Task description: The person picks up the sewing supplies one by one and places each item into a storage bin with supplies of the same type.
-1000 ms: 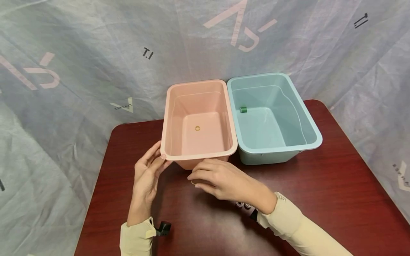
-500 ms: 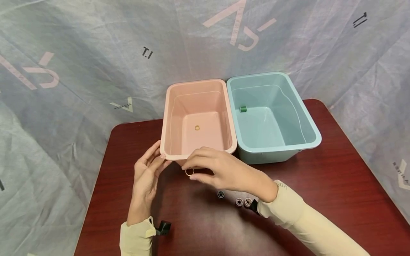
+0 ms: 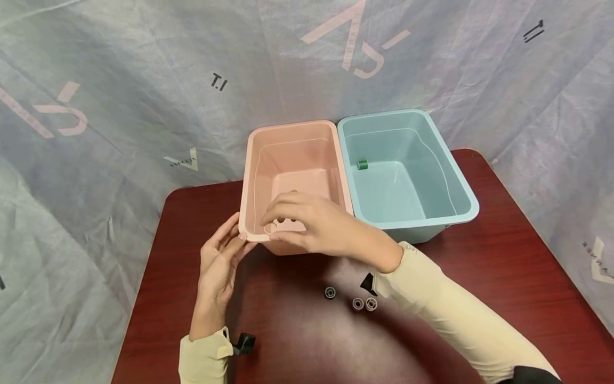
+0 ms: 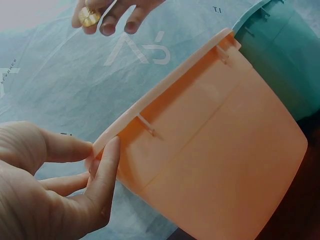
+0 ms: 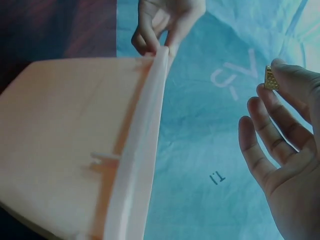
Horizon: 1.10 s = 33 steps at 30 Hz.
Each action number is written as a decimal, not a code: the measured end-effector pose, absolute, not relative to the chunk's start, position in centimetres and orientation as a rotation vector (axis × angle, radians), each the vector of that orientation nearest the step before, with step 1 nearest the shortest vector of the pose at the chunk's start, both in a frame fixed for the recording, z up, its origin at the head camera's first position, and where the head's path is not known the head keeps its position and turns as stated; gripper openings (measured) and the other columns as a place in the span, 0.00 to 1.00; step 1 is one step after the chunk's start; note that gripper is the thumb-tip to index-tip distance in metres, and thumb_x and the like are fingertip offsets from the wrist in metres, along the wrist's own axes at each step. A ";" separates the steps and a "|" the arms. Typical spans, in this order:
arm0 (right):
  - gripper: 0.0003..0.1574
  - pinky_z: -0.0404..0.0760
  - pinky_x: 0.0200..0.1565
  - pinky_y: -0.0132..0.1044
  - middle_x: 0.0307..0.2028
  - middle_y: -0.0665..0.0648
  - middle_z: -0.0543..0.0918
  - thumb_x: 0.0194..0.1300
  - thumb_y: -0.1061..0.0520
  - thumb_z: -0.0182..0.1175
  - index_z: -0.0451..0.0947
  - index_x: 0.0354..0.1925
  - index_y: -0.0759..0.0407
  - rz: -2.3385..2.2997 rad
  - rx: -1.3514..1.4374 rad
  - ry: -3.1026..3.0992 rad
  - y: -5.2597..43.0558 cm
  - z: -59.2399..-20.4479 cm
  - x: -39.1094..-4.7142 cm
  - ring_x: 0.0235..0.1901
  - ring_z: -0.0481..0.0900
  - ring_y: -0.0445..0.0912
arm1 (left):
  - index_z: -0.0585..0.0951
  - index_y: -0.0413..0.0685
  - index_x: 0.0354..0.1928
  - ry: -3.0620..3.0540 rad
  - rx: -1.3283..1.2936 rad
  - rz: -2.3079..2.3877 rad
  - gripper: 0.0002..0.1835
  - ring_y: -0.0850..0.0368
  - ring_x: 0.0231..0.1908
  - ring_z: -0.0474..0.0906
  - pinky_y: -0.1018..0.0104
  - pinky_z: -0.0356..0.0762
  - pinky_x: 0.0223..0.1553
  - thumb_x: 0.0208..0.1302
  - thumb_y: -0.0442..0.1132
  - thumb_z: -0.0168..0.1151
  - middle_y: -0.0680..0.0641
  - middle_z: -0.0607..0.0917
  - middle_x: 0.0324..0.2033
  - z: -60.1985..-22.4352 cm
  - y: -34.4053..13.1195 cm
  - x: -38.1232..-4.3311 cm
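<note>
Right hand (image 3: 321, 226) pinches the gold ring (image 5: 271, 78) up above the pink tub (image 3: 245, 186), left hand (image 3: 217, 266) gripping that tub's near-left corner, and a green spool (image 3: 362, 165) lies inside the blue tub (image 3: 412, 222)!

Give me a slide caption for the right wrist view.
Right hand pinches a gold ring; left hand grips the pink bin by its rim.

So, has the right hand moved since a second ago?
Yes, up and slightly left in the head view: against the pink bin, the right hand, pinching a gold ring, was below the near rim and now overlaps it.
</note>
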State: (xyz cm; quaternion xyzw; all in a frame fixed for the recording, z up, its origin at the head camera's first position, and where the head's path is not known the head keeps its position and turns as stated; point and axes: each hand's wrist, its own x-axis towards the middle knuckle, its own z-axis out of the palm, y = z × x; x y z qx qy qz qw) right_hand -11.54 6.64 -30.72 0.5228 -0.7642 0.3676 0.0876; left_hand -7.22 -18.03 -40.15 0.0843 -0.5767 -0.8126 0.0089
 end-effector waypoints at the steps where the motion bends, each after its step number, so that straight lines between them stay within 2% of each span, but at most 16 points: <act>1: 0.13 0.81 0.60 0.35 0.49 0.50 0.87 0.70 0.57 0.69 0.85 0.52 0.56 1.101 1.557 -2.262 6.6 -30.6 -11.9 0.52 0.82 0.42 | 0.69 0.41 0.76 -1.797 0.257 -2.539 0.30 0.57 0.55 0.82 0.65 0.89 0.54 0.75 0.22 0.54 0.45 0.79 0.58 -40.2 -18.0 -7.2; 10: 0.13 0.85 0.45 0.33 0.45 0.51 0.88 0.71 0.56 0.69 0.86 0.52 0.55 1.175 1.408 -2.370 6.4 -29.3 -15.0 0.44 0.82 0.42 | 0.68 0.39 0.76 -1.794 0.240 -2.538 0.30 0.52 0.59 0.81 0.65 0.89 0.54 0.74 0.23 0.56 0.39 0.77 0.62 -40.1 -18.1 -7.4; 14: 0.14 0.87 0.44 0.36 0.44 0.51 0.88 0.71 0.54 0.69 0.86 0.53 0.55 1.194 1.343 -2.437 6.1 -28.5 -16.4 0.44 0.82 0.42 | 0.69 0.40 0.76 -1.781 0.268 -2.541 0.30 0.51 0.60 0.81 0.66 0.89 0.52 0.74 0.23 0.56 0.40 0.78 0.62 -40.0 -18.1 -7.3; 18: 0.12 0.87 0.42 0.34 0.43 0.50 0.89 0.71 0.54 0.69 0.86 0.50 0.55 1.188 1.296 -2.464 5.9 -28.0 -17.9 0.41 0.83 0.41 | 0.69 0.41 0.76 -1.770 0.273 -2.558 0.30 0.52 0.60 0.80 0.66 0.89 0.53 0.74 0.23 0.57 0.41 0.78 0.61 -40.1 -18.0 -7.2; 22: 0.11 0.86 0.42 0.31 0.42 0.49 0.90 0.71 0.54 0.70 0.87 0.50 0.54 1.218 1.245 -2.506 5.7 -28.3 -19.3 0.40 0.84 0.40 | 0.69 0.41 0.76 -1.758 0.282 -2.568 0.30 0.52 0.59 0.80 0.66 0.89 0.53 0.74 0.23 0.56 0.42 0.78 0.60 -40.3 -17.9 -7.2; 33: 0.12 0.84 0.45 0.33 0.41 0.49 0.90 0.72 0.54 0.68 0.87 0.51 0.53 1.289 1.123 -2.698 4.1 -30.1 -23.2 0.43 0.84 0.41 | 0.69 0.42 0.76 -1.755 0.286 -2.570 0.30 0.51 0.60 0.80 0.64 0.89 0.54 0.74 0.23 0.56 0.39 0.76 0.62 -40.4 -18.0 -7.2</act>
